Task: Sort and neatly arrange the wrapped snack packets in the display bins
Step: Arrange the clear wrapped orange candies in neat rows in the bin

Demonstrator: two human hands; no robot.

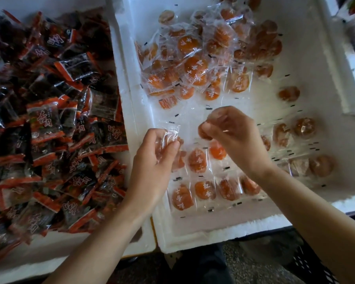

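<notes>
In the head view, two white foam display bins sit side by side. The left bin [49, 261] is filled with a loose heap of dark packets with red-orange ends [49, 121].

The right bin [213, 228] holds clear-wrapped dried apricot packets. An untidy pile of them [195, 64] lies at its far end. At its near end, other packets lie flat in side-by-side rows [205, 190]. A few more lie along the right side [304, 128].

Both hands hover over the near half of the right bin, above the rows. The left hand [154, 158] has its fingers curled, and its thumb and fingertips pinch a clear packet [171, 133] whose crimped end sticks up past the fingertips. The right hand [237, 138] is just beside it, with fingers bent downward. It pinches another apricot packet [205, 132], and the brownish-orange fruit shows at its fingertips. The two held packets are near each other but not touching.
</notes>
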